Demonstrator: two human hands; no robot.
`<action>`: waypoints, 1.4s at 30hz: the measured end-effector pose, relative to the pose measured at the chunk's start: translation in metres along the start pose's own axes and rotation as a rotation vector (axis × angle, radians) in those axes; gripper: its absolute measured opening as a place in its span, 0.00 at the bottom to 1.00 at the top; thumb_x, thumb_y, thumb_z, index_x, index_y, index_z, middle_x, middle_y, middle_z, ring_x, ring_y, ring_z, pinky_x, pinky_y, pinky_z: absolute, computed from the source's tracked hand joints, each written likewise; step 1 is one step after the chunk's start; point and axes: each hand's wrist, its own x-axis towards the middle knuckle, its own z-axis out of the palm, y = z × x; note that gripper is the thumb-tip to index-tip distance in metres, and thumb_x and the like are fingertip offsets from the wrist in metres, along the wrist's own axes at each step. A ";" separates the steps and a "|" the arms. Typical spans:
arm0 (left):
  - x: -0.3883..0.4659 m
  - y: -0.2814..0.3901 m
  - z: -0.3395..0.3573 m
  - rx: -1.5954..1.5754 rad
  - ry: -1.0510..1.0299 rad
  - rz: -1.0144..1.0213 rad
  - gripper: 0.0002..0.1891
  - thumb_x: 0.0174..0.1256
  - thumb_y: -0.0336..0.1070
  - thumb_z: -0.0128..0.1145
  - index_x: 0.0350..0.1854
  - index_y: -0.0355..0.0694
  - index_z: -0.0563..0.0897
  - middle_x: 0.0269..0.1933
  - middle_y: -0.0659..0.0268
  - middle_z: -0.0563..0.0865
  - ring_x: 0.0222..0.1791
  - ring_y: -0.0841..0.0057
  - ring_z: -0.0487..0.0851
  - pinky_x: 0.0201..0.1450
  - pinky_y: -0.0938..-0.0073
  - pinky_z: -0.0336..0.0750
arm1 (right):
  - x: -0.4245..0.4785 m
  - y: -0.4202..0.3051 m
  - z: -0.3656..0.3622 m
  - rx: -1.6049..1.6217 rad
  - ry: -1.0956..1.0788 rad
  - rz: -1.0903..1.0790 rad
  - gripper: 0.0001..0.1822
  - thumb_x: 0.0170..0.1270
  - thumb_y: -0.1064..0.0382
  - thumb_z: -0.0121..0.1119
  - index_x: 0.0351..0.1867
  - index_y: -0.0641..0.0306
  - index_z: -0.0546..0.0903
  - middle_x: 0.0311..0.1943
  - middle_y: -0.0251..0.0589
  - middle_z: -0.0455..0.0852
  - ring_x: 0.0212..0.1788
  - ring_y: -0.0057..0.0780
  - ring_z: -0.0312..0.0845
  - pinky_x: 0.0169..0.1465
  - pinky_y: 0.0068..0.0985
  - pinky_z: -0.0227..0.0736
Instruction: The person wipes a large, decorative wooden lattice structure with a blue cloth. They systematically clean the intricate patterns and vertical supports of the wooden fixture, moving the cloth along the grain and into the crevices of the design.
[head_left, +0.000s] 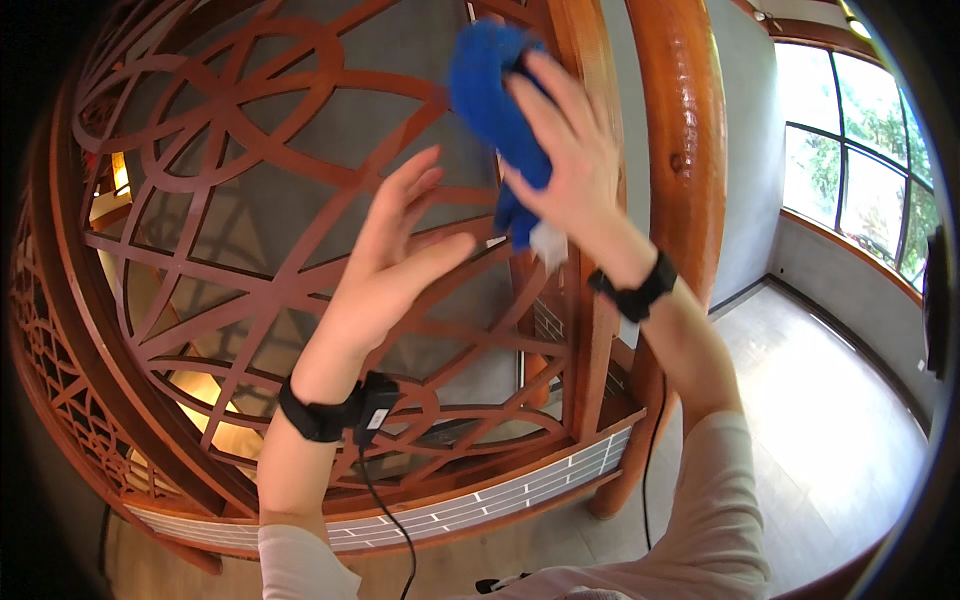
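Note:
A blue cloth with a white tag at its lower end is held in my right hand, fingers spread over it. It lies in front of the right part of a reddish-brown wooden lattice screen, close to the upright wooden frame post. Whether the cloth presses on the wood cannot be told. To the left, my left hand is raised in front of the lattice, thumb and fingers apart, holding nothing. Each wrist wears a black strap, and the left one carries a small black device with a cable.
Right of the screen stands a round, glossy wooden column. Below the lattice runs a low grey wall with white brick lines. A black cable hangs by my right arm. Farther right are a tiled floor and a window.

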 end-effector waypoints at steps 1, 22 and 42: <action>-0.004 -0.001 -0.009 0.020 0.023 -0.005 0.33 0.64 0.27 0.58 0.71 0.44 0.62 0.69 0.59 0.64 0.72 0.65 0.60 0.67 0.63 0.63 | 0.016 0.009 0.003 -0.137 0.005 -0.015 0.39 0.40 0.66 0.71 0.61 0.54 0.75 0.65 0.39 0.70 0.60 0.46 0.67 0.58 0.36 0.72; -0.047 -0.043 -0.073 -0.009 0.068 -0.026 0.26 0.61 0.24 0.59 0.63 0.42 0.69 0.69 0.59 0.64 0.71 0.69 0.61 0.68 0.64 0.59 | 0.139 0.112 0.077 -0.650 -0.401 0.258 0.21 0.50 0.58 0.63 0.47 0.61 0.79 0.52 0.46 0.78 0.55 0.51 0.74 0.53 0.41 0.76; -0.118 -0.065 -0.079 -0.176 0.022 -0.151 0.27 0.61 0.24 0.59 0.63 0.42 0.69 0.68 0.61 0.66 0.69 0.68 0.65 0.67 0.64 0.62 | -0.061 0.007 -0.020 -0.287 -0.547 0.321 0.28 0.50 0.53 0.66 0.56 0.57 0.78 0.56 0.44 0.76 0.42 0.47 0.83 0.43 0.40 0.81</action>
